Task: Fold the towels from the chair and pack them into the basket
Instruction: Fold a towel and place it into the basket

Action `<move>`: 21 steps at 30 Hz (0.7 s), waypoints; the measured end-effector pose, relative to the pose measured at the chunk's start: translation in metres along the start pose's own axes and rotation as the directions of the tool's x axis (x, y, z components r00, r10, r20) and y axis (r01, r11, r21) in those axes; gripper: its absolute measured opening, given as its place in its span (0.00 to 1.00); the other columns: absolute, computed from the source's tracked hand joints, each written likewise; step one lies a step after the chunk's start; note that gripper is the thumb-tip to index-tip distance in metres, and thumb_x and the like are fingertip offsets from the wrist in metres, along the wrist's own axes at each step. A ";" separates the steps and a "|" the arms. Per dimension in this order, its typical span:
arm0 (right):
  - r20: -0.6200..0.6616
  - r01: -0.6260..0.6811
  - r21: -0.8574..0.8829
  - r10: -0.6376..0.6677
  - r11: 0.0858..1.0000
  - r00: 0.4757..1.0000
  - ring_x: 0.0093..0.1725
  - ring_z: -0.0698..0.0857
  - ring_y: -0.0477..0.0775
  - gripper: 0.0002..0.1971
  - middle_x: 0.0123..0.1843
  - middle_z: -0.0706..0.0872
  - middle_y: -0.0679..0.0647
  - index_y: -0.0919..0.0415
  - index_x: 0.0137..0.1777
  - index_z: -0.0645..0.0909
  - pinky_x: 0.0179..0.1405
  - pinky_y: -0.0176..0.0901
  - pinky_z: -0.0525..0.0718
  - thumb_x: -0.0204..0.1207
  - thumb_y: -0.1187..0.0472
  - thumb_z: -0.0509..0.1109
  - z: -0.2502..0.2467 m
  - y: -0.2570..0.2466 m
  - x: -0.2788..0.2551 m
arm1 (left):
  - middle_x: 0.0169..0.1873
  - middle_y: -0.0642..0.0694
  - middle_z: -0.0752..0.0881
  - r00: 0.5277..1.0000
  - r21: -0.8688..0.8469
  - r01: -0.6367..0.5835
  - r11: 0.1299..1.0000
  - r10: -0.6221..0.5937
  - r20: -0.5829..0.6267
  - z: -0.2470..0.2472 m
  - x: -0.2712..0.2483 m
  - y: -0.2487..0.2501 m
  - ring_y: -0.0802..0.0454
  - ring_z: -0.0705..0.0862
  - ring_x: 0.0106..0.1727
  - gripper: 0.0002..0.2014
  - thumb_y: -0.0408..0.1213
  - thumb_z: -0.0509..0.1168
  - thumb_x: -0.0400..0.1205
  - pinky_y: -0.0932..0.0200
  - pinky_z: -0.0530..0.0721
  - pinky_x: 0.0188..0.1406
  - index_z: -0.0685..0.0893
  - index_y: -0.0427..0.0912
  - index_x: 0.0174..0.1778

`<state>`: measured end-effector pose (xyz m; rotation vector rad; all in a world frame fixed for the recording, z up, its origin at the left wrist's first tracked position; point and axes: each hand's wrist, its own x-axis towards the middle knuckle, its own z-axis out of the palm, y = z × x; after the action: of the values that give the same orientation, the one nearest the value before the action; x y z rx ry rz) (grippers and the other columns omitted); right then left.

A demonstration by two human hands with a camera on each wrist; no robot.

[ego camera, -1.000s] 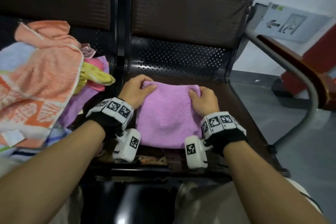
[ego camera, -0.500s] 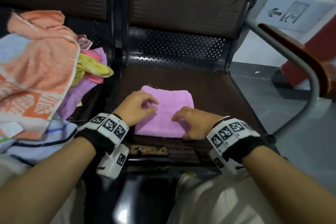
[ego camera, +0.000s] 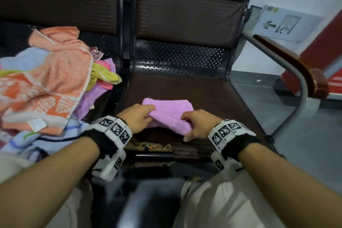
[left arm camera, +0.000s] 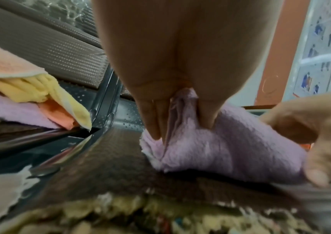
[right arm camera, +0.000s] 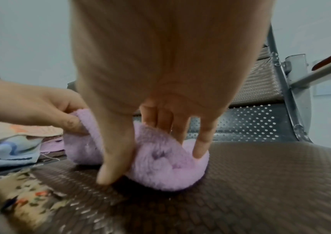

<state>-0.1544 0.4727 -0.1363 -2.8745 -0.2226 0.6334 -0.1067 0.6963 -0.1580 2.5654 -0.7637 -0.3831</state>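
Since half a second ago your hands went from pressing flat to pinching: left hand (ego camera: 137, 117) and right hand (ego camera: 197, 125) both grip the towel's (ego camera: 171, 112) near edge, lifted off the seat (ego camera: 203, 90). Folding step; next, carry that edge toward 12 o'clock. Basket isn't in view.

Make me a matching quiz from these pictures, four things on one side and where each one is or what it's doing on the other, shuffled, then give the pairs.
Things:
1. purple towel
2. orange towel
3. left hand
4. right hand

Descriptions:
A. pinches the towel's near left corner
B. on top of the pile on the left seat
C. folded, on the middle seat
D. grips the towel's near right edge

Pairs: 1-C, 2-B, 3-A, 4-D
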 end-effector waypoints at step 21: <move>-0.012 -0.405 0.220 0.417 0.888 0.909 0.56 0.83 0.57 0.30 0.62 0.85 0.59 0.59 0.59 0.81 0.51 0.42 0.78 0.73 0.32 0.65 -0.006 0.038 0.085 | 0.52 0.44 0.77 0.992 -0.035 0.059 0.998 -0.055 0.118 0.001 0.062 -0.060 0.47 0.81 0.57 0.12 0.37 0.63 0.82 0.52 0.75 0.64 0.81 0.43 0.62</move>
<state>-0.0720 0.4504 -0.1734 -2.7350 0.4529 0.5932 -0.0301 0.7059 -0.1953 2.5514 -0.7178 -0.5647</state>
